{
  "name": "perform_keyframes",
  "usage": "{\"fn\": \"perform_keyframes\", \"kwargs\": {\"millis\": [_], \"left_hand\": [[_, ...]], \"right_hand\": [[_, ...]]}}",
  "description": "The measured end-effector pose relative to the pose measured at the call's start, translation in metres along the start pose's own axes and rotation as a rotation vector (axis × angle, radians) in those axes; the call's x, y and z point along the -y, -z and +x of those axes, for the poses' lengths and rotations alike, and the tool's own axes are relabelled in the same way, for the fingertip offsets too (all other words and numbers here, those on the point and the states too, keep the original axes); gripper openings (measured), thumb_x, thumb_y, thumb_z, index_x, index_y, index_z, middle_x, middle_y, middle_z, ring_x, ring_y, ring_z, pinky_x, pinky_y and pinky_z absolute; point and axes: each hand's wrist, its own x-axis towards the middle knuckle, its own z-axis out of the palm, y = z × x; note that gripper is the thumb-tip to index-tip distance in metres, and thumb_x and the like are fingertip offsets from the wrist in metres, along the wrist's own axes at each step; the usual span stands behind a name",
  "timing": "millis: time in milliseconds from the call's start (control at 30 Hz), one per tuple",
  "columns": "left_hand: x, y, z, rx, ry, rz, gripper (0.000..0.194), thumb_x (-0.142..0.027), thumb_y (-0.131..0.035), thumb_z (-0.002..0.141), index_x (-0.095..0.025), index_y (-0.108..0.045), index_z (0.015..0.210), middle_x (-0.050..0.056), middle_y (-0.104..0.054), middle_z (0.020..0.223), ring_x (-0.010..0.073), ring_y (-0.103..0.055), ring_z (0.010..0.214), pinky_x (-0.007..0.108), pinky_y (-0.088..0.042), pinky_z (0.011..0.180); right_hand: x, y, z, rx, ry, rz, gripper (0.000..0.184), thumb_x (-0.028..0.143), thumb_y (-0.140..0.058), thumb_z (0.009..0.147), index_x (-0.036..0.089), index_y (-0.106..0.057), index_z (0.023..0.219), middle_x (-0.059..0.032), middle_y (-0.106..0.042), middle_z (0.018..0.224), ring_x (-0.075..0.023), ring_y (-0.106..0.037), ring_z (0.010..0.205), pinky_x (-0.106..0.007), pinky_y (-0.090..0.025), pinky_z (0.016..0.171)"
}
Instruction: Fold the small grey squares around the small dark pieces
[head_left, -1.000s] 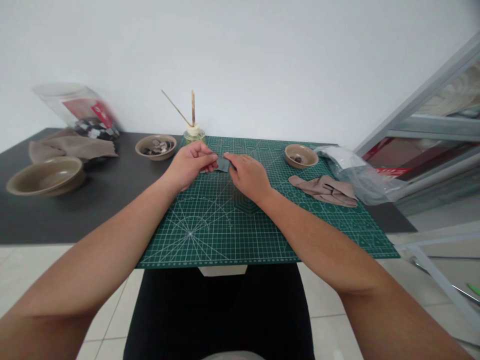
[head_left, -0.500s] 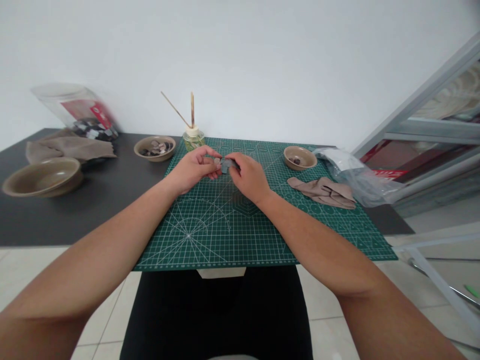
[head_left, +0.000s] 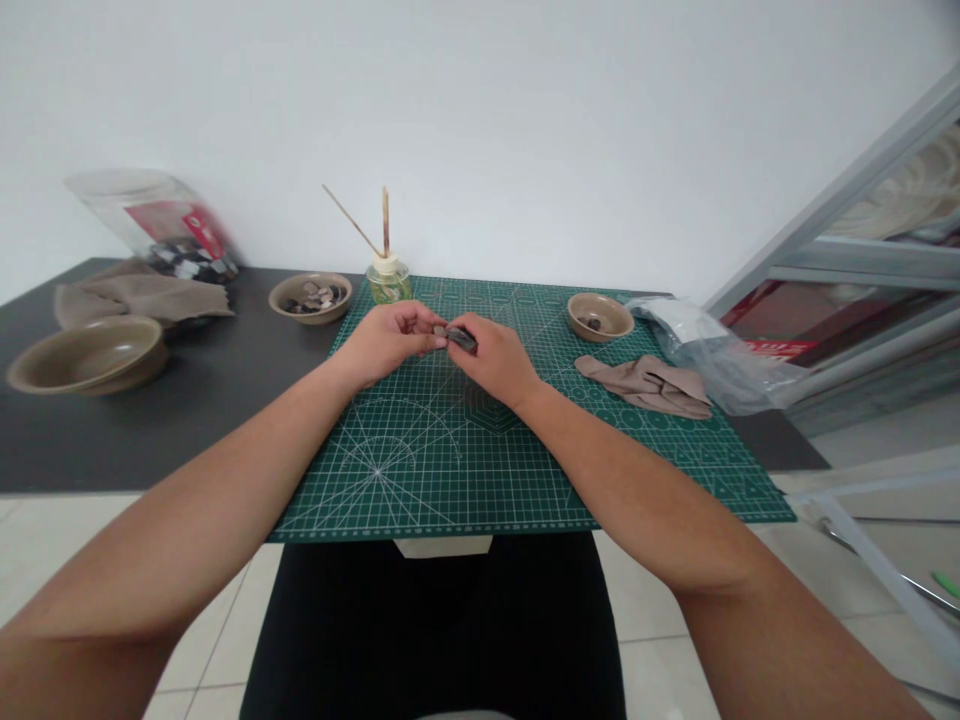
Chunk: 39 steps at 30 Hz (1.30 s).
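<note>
My left hand (head_left: 390, 342) pinches a small brownish stone (head_left: 439, 331) between thumb and fingers, above the green cutting mat (head_left: 420, 450). Against it, my right hand (head_left: 499, 358) is closed on a small dark grey sheet that looks like sandpaper (head_left: 462, 340). The two hands meet at the fingertips, and the stone touches or nearly touches the sheet. Most of the stone is hidden by my fingers. To the left, a brown bowl (head_left: 279, 302) holds several stones (head_left: 319, 297). On the right, another small bowl (head_left: 622, 318) has a few dark stones (head_left: 591, 323).
A reed diffuser bottle (head_left: 388, 280) stands behind my left hand. At far left are a large bowl (head_left: 90, 370), a brown cloth (head_left: 142, 297) and a clear container (head_left: 157, 215). Another cloth (head_left: 652, 387) and a plastic bag (head_left: 720, 350) lie on the right.
The grey sheet's flat face showed between my hands earlier; now it is turned and folded into a darker, narrower shape. My hands have come closer together at the fingertips.
</note>
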Motion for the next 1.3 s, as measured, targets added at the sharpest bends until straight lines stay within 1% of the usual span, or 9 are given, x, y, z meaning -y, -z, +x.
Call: {"fn": "perform_keyframes", "kwargs": {"millis": [100, 233, 400, 567, 733, 900, 1133, 1300], "left_hand": [[0.001, -0.0001, 0.0007, -0.003, 0.013, -0.033, 0.03, -0.025, -0.088, 0.061, -0.015, -0.071, 0.084, 0.001, -0.072, 0.075, 0.0125, -0.062, 0.067, 0.029, -0.046, 0.067], [0.0006, -0.0001, 0.001, -0.008, 0.024, -0.05, 0.03, -0.024, -0.089, 0.059, -0.016, -0.071, 0.082, 0.0, -0.072, 0.073, 0.0125, -0.062, 0.066, 0.029, -0.047, 0.068], [-0.0015, 0.0009, 0.0, 0.002, 0.029, -0.041, 0.03, -0.025, -0.089, 0.059, -0.015, -0.07, 0.082, 0.0, -0.072, 0.074, 0.0131, -0.064, 0.068, 0.03, -0.049, 0.071], [-0.0019, 0.0018, 0.0, 0.008, 0.015, -0.04, 0.031, -0.025, -0.089, 0.059, -0.016, -0.07, 0.081, -0.001, -0.071, 0.073, 0.0131, -0.063, 0.067, 0.03, -0.049, 0.07], [-0.0019, 0.0018, -0.0001, 0.012, 0.019, -0.036, 0.029, -0.025, -0.089, 0.06, -0.016, -0.071, 0.08, 0.001, -0.073, 0.075, 0.0134, -0.064, 0.068, 0.031, -0.05, 0.072], [-0.0012, 0.0029, 0.0, 0.02, 0.003, -0.03, 0.029, -0.025, -0.09, 0.06, -0.016, -0.072, 0.081, 0.001, -0.074, 0.075, 0.0142, -0.066, 0.07, 0.032, -0.052, 0.073], [-0.0035, 0.0039, -0.0002, 0.024, 0.017, -0.061, 0.029, -0.022, -0.09, 0.059, -0.016, -0.071, 0.079, 0.001, -0.074, 0.075, 0.0147, -0.067, 0.07, 0.032, -0.053, 0.074], [-0.0034, 0.0038, -0.0009, 0.036, 0.014, -0.067, 0.028, -0.021, -0.089, 0.059, -0.016, -0.071, 0.079, 0.001, -0.073, 0.075, 0.0149, -0.068, 0.071, 0.032, -0.053, 0.074]], "right_hand": [[-0.0005, 0.0006, -0.0004, 0.012, -0.002, 0.016, 0.012, 0.031, -0.06, 0.096, 0.021, -0.066, 0.1, -0.0038, -0.073, 0.095, -0.0188, -0.063, 0.085, -0.029, -0.04, 0.077], [-0.0018, 0.0006, -0.0003, 0.026, 0.009, 0.02, 0.015, 0.033, -0.06, 0.098, 0.02, -0.067, 0.1, -0.004, -0.073, 0.094, -0.019, -0.064, 0.087, -0.029, -0.041, 0.078], [-0.0024, 0.0015, -0.0001, 0.028, 0.028, 0.029, 0.014, 0.032, -0.059, 0.098, 0.021, -0.069, 0.099, -0.0034, -0.074, 0.095, -0.0188, -0.064, 0.088, -0.029, -0.042, 0.081], [-0.0012, 0.0016, -0.0003, 0.03, 0.014, 0.02, 0.015, 0.032, -0.059, 0.098, 0.021, -0.07, 0.097, -0.0028, -0.074, 0.092, -0.0181, -0.064, 0.085, -0.028, -0.042, 0.078], [0.0002, 0.0017, 0.0001, 0.047, 0.034, 0.006, 0.014, 0.028, -0.061, 0.097, 0.02, -0.072, 0.098, -0.0046, -0.076, 0.098, -0.0187, -0.066, 0.09, -0.029, -0.043, 0.081], [0.0007, 0.0017, 0.0003, 0.063, 0.032, -0.033, 0.018, 0.028, -0.06, 0.099, 0.019, -0.074, 0.094, -0.005, -0.076, 0.092, -0.0192, -0.067, 0.088, -0.029, -0.043, 0.079], [0.002, 0.0021, 0.0001, 0.054, 0.044, -0.029, 0.016, 0.028, -0.061, 0.099, 0.022, -0.075, 0.1, -0.0049, -0.077, 0.099, -0.0203, -0.068, 0.096, -0.031, -0.045, 0.085], [0.0035, 0.0032, 0.0002, 0.078, 0.056, -0.066, 0.018, 0.029, -0.06, 0.1, 0.02, -0.075, 0.099, -0.0061, -0.077, 0.098, -0.0206, -0.067, 0.094, -0.03, -0.044, 0.082]]}}
